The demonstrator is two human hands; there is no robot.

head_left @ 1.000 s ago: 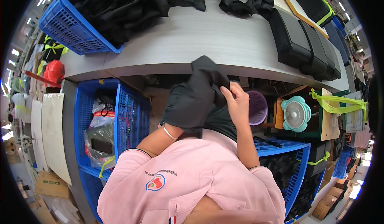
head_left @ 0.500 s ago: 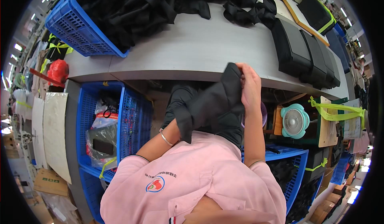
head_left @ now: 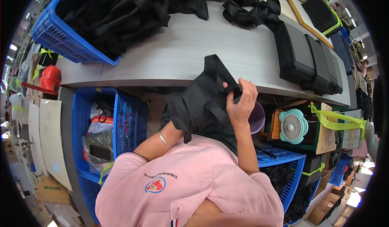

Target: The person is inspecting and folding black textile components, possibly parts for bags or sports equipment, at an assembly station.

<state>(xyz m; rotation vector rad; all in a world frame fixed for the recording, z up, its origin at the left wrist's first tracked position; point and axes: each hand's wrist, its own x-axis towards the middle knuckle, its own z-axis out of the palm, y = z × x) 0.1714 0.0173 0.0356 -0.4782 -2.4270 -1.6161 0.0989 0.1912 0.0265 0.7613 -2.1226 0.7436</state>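
A black fabric piece [head_left: 198, 99], shaped like a sleeve with a strap-like band, hangs over my lap in front of the table edge. My left hand [head_left: 225, 84] is inside it; the cloth covers the hand from the wrist, and only a fingertip seems to show at the far opening. On the right side of the cloth, my right hand [head_left: 243, 103] pinches its edge between thumb and forefinger, the other fingers raised. A silver bangle [head_left: 164, 139] circles my left wrist.
Black fabric pieces [head_left: 121, 20] overflow a blue crate [head_left: 75, 34] on the grey table [head_left: 162, 61]. Stacked black padded blocks [head_left: 293, 57] stand at the right. Below are a crate with plastic bags [head_left: 97, 142], a purple bin [head_left: 257, 117] and a teal fan [head_left: 292, 126].
The cloth has shifted left and turned, its band now standing up at the top. My right hand has moved slightly left and down, and a fingertip now shows through the cloth.
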